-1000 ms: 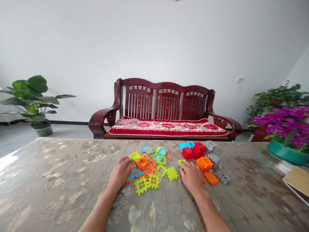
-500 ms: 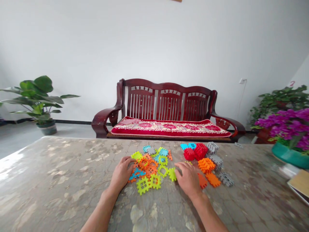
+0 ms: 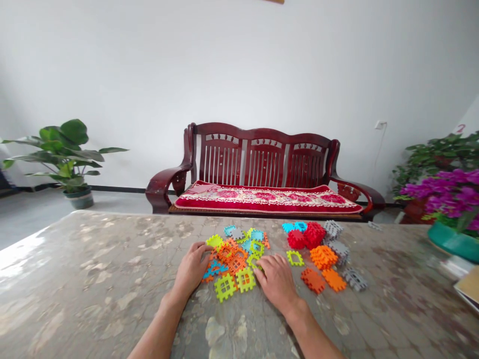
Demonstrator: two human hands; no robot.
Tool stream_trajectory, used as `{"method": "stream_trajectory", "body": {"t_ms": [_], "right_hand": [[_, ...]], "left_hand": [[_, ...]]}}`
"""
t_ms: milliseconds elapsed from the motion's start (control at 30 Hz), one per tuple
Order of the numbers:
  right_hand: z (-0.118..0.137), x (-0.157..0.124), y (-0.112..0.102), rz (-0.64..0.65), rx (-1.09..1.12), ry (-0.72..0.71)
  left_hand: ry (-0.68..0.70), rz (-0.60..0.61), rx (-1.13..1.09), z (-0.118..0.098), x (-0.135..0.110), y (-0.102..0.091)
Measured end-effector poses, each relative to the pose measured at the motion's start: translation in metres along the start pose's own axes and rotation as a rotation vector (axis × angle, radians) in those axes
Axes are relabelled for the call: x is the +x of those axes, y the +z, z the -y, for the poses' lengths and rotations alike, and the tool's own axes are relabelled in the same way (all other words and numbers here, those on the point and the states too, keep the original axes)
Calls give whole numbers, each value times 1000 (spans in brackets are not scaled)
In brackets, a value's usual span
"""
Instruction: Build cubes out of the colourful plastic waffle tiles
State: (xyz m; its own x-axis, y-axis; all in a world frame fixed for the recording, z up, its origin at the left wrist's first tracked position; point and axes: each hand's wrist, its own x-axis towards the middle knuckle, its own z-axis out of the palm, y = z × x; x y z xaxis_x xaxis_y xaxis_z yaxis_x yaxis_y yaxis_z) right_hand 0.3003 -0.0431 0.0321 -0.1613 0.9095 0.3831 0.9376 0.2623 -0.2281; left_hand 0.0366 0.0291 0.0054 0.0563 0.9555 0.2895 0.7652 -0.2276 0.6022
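A mixed heap of interlocking plastic building tiles lies in front of me, with orange window tiles (image 3: 237, 261) in its middle and blue tiles (image 3: 215, 269) at the near left. My left hand (image 3: 192, 267) rests against the heap's left edge, fingers loosely bent and apart, touching tiles there. On the other side, my right hand (image 3: 276, 278) reaches over the heap, its fingertips on a green frame tile (image 3: 253, 261). Its fingers look apart, though the palm side is hidden. Two green window tiles (image 3: 225, 287) lie at the heap's near edge. A separate green frame tile (image 3: 295, 258) sits beyond my right hand.
Sorted groups stand at the right: red tiles (image 3: 313, 234), an orange stack (image 3: 323, 257), and grey tiles (image 3: 339, 251). A flower pot (image 3: 451, 243) is at the table's right. Behind the table (image 3: 112, 279) stands a wooden bench (image 3: 264, 154).
My right hand has moved left onto the heap, uncovering the separate green frame tile and covering a green tile at the heap's right. My left hand stays at the left edge. The view has shifted slightly.
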Motion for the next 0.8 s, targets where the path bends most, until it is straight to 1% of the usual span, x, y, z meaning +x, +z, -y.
{"method": "stream_trajectory", "body": {"t_ms": [67, 167, 300, 400, 500, 600, 667, 733, 800], "right_hand": [[-3, 1, 2, -33, 1, -2], [-11, 2, 6, -94, 19, 63], [-20, 4, 10, -175, 159, 169], [-22, 6, 10, -189, 330, 215], [-26, 8, 6, -169, 397, 259], [-35, 9, 2, -97, 316, 298], [-42, 9, 0, -54, 202, 277], [-46, 8, -3, -58, 96, 246], [-46, 7, -5, -86, 40, 242]], "left_hand": [[-4, -8, 0, 0, 0, 0], [-7, -14, 2, 1, 0, 1], [0, -8, 4, 2, 0, 1], [-3, 9, 1, 2, 0, 1], [-5, 8, -4, 1, 0, 0], [-4, 1, -6, 1, 0, 0], [-2, -4, -5, 2, 0, 0], [1, -9, 0, 2, 0, 1], [6, -13, 5, 3, 0, 1]]}}
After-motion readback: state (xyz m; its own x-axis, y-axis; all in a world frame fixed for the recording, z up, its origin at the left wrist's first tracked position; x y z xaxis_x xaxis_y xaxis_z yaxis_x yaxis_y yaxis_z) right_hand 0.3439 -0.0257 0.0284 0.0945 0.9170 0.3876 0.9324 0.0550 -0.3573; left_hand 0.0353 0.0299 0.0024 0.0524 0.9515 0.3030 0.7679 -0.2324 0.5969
